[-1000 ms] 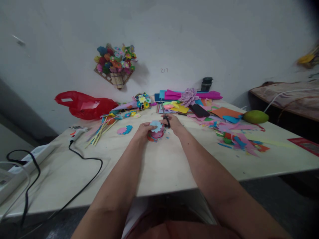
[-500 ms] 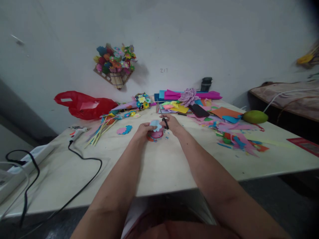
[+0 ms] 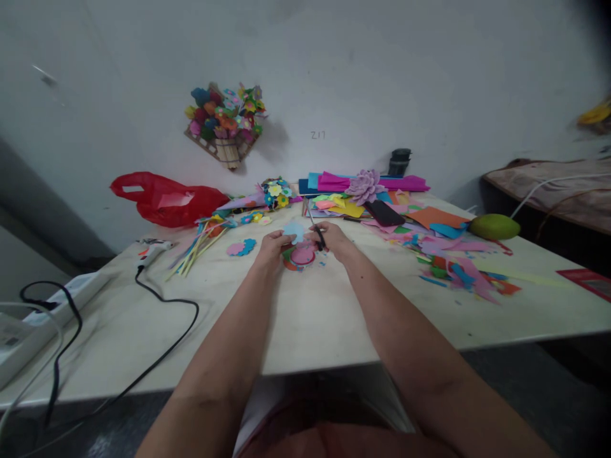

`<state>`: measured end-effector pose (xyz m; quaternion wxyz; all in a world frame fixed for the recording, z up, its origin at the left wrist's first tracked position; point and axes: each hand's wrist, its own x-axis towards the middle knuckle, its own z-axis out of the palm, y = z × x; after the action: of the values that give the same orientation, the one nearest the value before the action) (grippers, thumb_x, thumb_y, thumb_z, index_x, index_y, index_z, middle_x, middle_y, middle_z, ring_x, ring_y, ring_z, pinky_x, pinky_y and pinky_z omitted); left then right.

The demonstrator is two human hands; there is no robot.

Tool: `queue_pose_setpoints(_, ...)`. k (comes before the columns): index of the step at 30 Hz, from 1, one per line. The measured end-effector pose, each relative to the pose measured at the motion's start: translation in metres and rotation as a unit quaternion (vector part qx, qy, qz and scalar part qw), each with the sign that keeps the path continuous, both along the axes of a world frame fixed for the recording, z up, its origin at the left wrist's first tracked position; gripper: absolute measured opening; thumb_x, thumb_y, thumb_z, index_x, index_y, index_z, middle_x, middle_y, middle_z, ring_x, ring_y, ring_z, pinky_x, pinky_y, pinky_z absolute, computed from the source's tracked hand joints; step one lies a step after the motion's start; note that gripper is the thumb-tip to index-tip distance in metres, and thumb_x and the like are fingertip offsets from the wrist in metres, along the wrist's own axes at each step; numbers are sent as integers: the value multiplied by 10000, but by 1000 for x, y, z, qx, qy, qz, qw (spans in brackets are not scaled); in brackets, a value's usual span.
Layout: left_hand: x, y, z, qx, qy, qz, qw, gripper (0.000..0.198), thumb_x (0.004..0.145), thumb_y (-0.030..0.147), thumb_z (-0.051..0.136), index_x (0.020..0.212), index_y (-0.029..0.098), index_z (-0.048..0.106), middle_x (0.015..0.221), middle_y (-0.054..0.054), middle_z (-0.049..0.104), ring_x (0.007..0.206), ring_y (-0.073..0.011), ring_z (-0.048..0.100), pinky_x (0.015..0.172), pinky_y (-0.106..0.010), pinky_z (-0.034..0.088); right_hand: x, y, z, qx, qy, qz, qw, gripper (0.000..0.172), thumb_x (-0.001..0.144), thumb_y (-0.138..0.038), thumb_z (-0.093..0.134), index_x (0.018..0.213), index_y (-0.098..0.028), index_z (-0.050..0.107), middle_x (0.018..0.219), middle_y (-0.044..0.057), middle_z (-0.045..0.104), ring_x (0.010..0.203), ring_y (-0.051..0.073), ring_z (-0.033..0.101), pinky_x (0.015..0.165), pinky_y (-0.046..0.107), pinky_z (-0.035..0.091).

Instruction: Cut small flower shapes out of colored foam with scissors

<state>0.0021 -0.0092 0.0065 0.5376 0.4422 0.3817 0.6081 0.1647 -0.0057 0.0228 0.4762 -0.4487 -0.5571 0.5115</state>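
Observation:
My left hand (image 3: 271, 245) pinches a light blue flower-shaped paper piece (image 3: 293, 231) and holds it up over the table. My right hand (image 3: 334, 239) grips a pair of scissors (image 3: 316, 229), fingers in the dark handles, blades pointing away toward the wall beside the blue piece. Just below both hands a small pile of round pink and red paper cut-outs (image 3: 301, 256) lies on the pale table (image 3: 305, 312), with tiny blue scraps around it.
Coloured paper scraps (image 3: 453, 264) and sheets cover the right and back. A green mango (image 3: 494, 226) sits far right. On the left lie a glue gun (image 3: 151, 248) with black cord (image 3: 162, 337), coloured sticks (image 3: 198, 245), a red plastic bag (image 3: 162, 198) and a power strip (image 3: 28, 324).
The blue paper piece has been turned and lifted a little in my left hand. The scissors stay beside it, their blades shifting slightly. The camera view shifted slightly.

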Motion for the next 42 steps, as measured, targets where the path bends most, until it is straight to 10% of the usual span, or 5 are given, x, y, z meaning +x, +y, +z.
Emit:
queue_pose_setpoints(12,-19,10,-1,11,-94,96,991,216,473,150,707,621,167,550,643,15,574,658,-111,570,726,-310,504,31,3,-2,27,-181,209,961,234,701,-341,675,664,-133,574,479,7,590,378,81,504,346,173,282)
queue_pose_setpoints(42,-19,15,-6,-45,-60,54,996,105,514,130,626,583,145,547,619,-29,569,640,-142,594,636,-272,522,30,-1,0,9,-257,261,930,291,667,-358,700,815,-124,611,496,-34,543,379,51,444,381,172,330)
